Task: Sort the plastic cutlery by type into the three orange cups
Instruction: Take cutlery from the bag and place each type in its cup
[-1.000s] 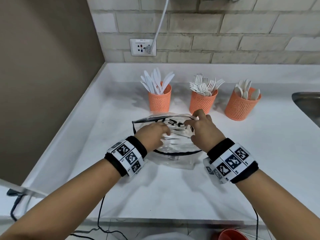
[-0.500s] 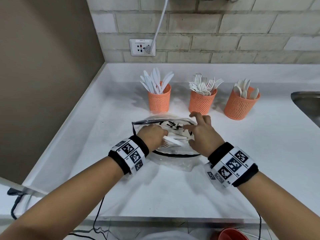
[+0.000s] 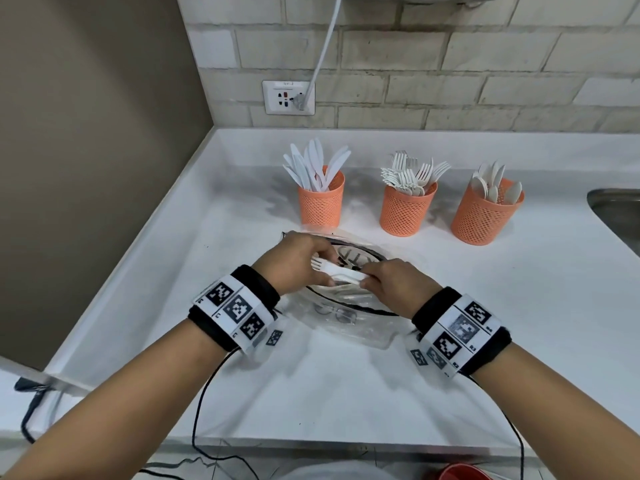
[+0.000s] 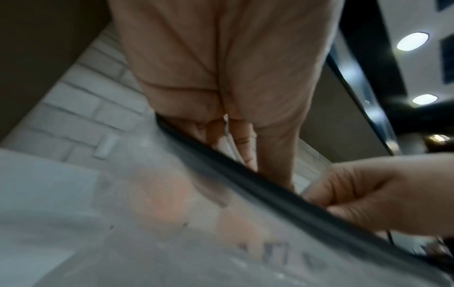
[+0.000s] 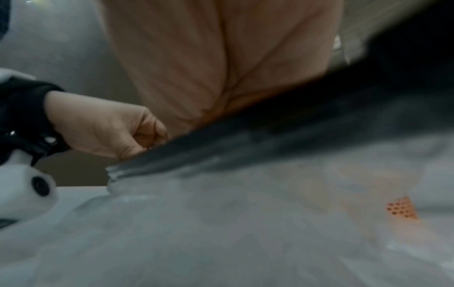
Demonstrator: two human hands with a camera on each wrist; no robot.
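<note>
1. My two forearms are reaching in over the near edge of the white counter [image 3: 346, 386], each wrist wearing a black band with printed marker tags.
2. A clear zip bag [image 3: 349, 323] with a dark zipper rim is lying on the counter at mid-depth, left of centre, its mouth gaping open under my hands; more white cutlery is showing dimly through the plastic.
3. My left hand [image 3: 298, 263] is hovering over the bag's left side, fingers curled and pinching the tine end of a white plastic fork [image 3: 341, 271].
4. My right hand [image 3: 398, 282] is sitting just beside it, fingers curled and pinching the handle end of the same fork, so the fork is lying roughly level between both hands, above the bag's mouth.
5. Both wrist views are blurry, showing the palms and the bag's dark rim close up.
6. Behind the bag, three orange mesh cups are standing in a row toward the back edge: the left cup [image 3: 321, 204] is holding knives, the middle cup [image 3: 407, 211] forks, the right cup [image 3: 483, 216] spoons.
7. A steel sink [image 3: 620, 213] is showing at the counter's right edge.
8. On the brick wall behind, a wall socket [image 3: 288, 97] is carrying a white cable.
</note>
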